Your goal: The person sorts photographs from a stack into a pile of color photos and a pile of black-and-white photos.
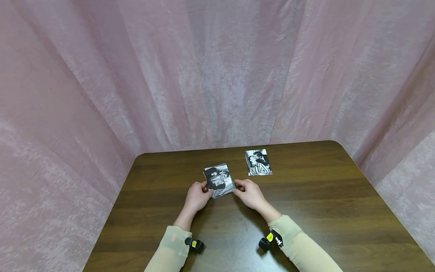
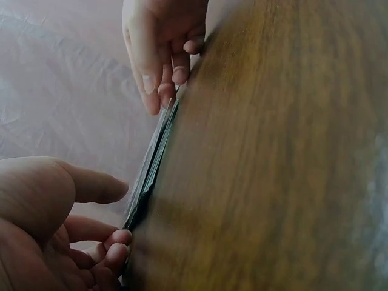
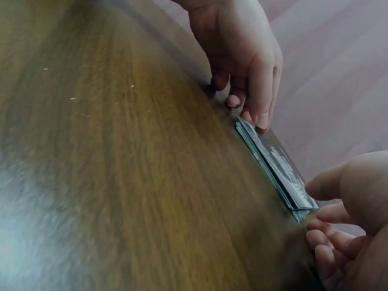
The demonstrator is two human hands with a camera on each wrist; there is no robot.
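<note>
Both hands on it: left hand (image 1: 196, 197) and right hand (image 1: 249, 193) pinch the photo stack (image 1: 219, 180) by its near corners, mid-bench (image 1: 340, 211). A lone photo (image 1: 258, 162) lies just far-right of it.

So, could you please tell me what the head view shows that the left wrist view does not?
Only the head view shows the single photo lying apart on the table, the pink curtain all round, both sleeves, and the picture on top of the stack. Only the left wrist view shows the stack edge-on, as several thin sheets, with fingertips at its ends. Both show the left hand and right hand at the stack's two sides.
</note>
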